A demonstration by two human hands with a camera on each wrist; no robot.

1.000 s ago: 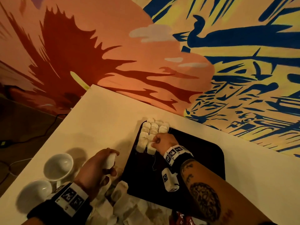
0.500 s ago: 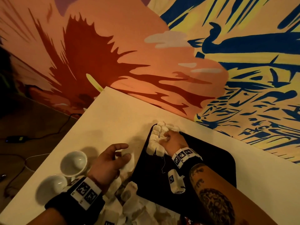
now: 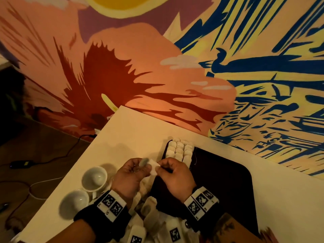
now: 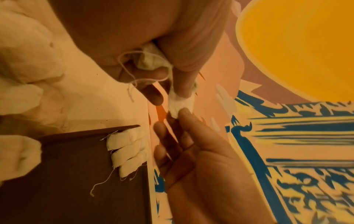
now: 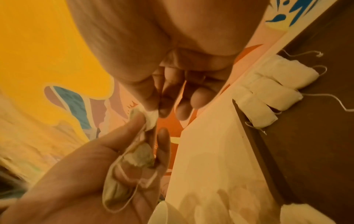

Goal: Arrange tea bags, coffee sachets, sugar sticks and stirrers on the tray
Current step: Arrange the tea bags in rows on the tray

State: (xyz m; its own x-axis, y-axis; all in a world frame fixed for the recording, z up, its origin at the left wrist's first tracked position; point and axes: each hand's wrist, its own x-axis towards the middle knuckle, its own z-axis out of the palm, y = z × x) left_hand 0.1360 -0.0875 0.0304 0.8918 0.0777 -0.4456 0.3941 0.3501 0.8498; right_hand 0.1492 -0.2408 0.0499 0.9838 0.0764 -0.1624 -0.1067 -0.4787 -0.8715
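While both my hands meet above the table edge, one tea bag (image 3: 152, 166) is pinched between them.

My left hand (image 3: 130, 178) pinches one end of the tea bag between thumb and forefinger, with the string looped loosely across its palm; my right hand (image 3: 175, 176) pinches the opposite end with thumb and fingertips curled. The bag hangs in the air just beside the near-left corner of the black tray (image 3: 228, 186). Rows of tea bags (image 3: 179, 150) lie touching one another at the tray's far-left corner. Loose tea bags (image 3: 149, 213) are heaped on the table (image 3: 133, 135) near my wrists, and two white cups (image 3: 84, 190) lie to the left.
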